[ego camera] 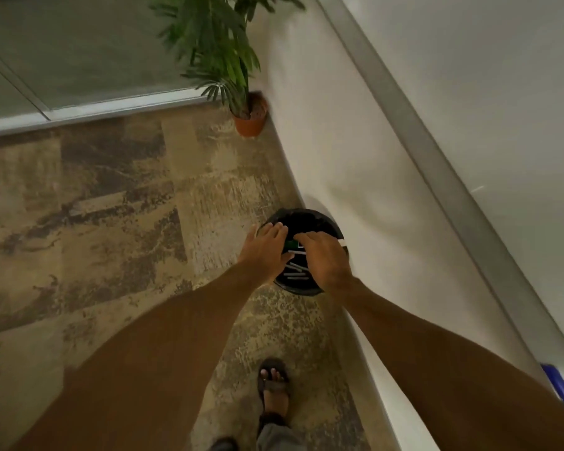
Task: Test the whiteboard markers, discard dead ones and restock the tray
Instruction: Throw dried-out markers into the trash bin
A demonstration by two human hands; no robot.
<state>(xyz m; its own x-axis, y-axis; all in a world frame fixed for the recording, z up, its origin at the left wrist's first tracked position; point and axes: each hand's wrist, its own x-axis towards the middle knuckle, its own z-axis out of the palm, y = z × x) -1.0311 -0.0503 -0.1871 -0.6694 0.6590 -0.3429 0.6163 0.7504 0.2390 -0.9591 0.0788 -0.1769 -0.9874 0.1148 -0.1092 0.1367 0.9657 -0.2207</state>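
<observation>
A round black waste bin stands on the floor against the wall. Several grey markers lie inside it. My right hand hovers over the bin and grips a white marker with a green cap; its white tail end pokes out past the hand's right side. My left hand is over the bin's left rim with fingers stretched out, close to the green cap. Whether it touches the cap is unclear.
The whiteboard with a grey frame runs along the wall at right. A blue object sits at its lower edge. A potted plant stands in the corner. My sandalled foot is on the patterned floor.
</observation>
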